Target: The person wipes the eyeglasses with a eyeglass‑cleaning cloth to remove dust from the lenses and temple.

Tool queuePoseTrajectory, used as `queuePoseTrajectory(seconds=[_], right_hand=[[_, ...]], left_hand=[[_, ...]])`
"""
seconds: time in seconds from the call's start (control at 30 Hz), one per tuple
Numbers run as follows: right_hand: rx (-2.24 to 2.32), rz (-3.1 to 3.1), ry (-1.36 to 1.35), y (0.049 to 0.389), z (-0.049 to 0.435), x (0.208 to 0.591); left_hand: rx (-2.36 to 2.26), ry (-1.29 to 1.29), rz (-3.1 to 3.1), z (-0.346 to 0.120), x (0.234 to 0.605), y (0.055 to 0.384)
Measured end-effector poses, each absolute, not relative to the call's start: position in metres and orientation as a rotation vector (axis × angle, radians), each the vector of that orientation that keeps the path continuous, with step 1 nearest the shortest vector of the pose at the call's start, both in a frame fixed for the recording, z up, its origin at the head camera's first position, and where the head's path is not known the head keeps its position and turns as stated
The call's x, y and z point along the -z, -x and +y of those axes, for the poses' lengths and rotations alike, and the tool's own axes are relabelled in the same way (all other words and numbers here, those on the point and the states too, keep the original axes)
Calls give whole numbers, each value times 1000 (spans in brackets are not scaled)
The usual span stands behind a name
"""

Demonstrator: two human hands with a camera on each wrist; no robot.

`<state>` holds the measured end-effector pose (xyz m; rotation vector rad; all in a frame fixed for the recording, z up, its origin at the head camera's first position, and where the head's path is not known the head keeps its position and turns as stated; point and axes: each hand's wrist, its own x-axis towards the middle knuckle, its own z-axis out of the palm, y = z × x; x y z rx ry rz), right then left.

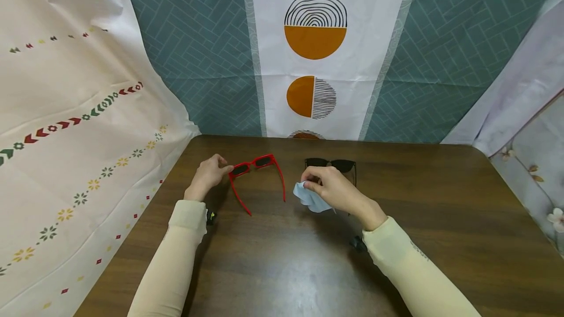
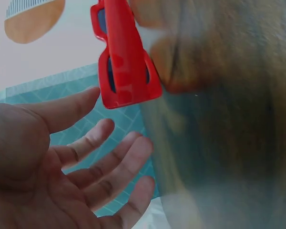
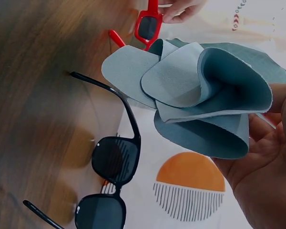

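On the left half of the dark wooden table [image 1: 282,268], the left hand [image 1: 207,176] pinches the red sunglasses [image 1: 257,172] at the outer corner of the frame, thumb and forefinger closed on the hinge end while the other fingers lie loose, as the left wrist view shows. The pair stands lens-front away from the person with both temple arms unfolded toward them. I judge it light and stiff, hard plastic that should slide easily on the smooth wood; the hinges are probably the weak point, so the frame corner or bridge is a safer hold than an arm tip, and the lenses are best left untouched.

Just right of it, the right hand [image 1: 337,191] holds a pale blue cleaning cloth [image 1: 310,198], bunched into soft folds between thumb and fingers; it looks limp and nearly weightless, and can be taken anywhere. Behind that hand the black sunglasses [image 1: 331,164] rest on the table, arms open, touched by neither hand and likely as light and scratch-prone.
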<state>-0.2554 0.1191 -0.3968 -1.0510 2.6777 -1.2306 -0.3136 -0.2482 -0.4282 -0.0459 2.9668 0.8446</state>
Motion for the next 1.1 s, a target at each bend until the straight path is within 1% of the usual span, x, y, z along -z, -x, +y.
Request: queuePoseTrajectory(seconds=[0.5, 0.63, 0.87, 1.1], right_hand=[[1214, 2682, 1034, 255, 116, 399], [1227, 2675, 1040, 255, 116, 399], [1295, 2653, 1054, 255, 111, 403], [1312, 2660, 1045, 255, 103, 404]], left_hand=[[-1028, 72, 2908, -257, 444, 315], [-1210, 99, 2850, -258, 445, 317], [-1710, 131, 2465, -260, 448, 320], [-1784, 205, 2397, -260, 451, 322]])
